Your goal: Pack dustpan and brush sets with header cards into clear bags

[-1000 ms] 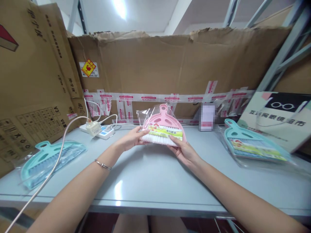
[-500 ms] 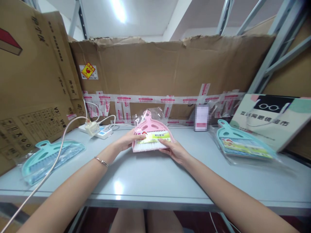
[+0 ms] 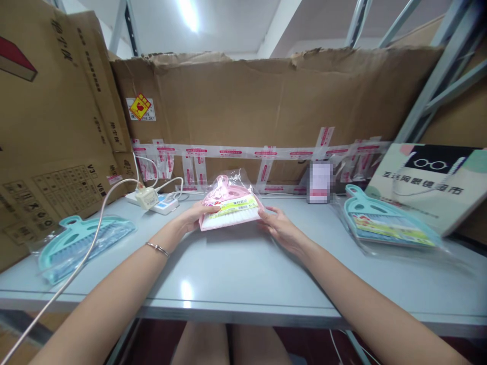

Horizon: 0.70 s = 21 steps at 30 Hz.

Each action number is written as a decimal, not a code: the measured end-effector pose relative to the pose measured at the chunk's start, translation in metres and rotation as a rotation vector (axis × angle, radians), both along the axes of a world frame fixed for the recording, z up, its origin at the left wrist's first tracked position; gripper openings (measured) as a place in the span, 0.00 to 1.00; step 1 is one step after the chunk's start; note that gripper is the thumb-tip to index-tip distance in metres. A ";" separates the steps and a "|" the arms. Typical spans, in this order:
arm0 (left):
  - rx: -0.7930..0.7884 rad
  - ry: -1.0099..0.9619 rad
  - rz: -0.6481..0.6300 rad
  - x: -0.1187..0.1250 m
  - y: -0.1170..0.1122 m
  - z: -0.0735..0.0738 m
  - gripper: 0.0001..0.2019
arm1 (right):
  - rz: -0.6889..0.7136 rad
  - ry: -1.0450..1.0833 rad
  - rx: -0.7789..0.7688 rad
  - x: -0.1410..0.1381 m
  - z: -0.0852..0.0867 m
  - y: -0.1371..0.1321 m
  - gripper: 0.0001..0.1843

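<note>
A pink dustpan-and-brush set (image 3: 228,204) in a clear plastic bag, with a yellow-green label, lies almost flat just above the grey table (image 3: 243,274) at its middle. My left hand (image 3: 196,215) grips the set's left front corner, thumb on top. My right hand (image 3: 279,228) is at its right edge, fingers stretched out and touching the bag. A thin bracelet sits on my left wrist.
A teal bagged set (image 3: 78,246) lies at the left, another teal set (image 3: 384,223) at the right. A white power strip with plugs and cables (image 3: 154,200) sits at the back left. Taped cardboard walls (image 3: 266,111) stand behind and left; a printed bag (image 3: 429,182) leans right.
The pink set has tipped from nearly upright down towards the table and moved a little left. My right hand's grip has loosened to outstretched fingers at its edge.
</note>
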<state>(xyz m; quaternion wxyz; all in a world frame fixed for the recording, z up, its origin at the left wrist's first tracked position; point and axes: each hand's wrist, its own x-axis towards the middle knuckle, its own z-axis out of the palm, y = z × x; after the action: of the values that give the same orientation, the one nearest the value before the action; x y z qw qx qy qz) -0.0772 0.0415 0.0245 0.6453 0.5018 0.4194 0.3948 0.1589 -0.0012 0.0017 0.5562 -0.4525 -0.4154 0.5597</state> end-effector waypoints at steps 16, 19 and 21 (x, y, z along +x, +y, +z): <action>0.003 -0.033 -0.006 0.006 -0.009 0.009 0.20 | 0.078 0.260 -0.058 -0.002 -0.013 0.012 0.07; 0.042 -0.069 -0.059 0.005 -0.013 0.012 0.23 | 0.025 0.279 -0.058 0.000 -0.014 0.014 0.05; 0.060 -0.077 -0.110 0.004 -0.014 0.014 0.26 | 0.010 0.284 -0.054 0.000 -0.013 0.013 0.04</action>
<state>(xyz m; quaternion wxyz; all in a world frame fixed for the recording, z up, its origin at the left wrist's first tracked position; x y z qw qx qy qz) -0.0733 0.0277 0.0384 0.6664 0.5274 0.3542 0.3901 0.1584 0.0118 -0.0110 0.5945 -0.3812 -0.3195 0.6318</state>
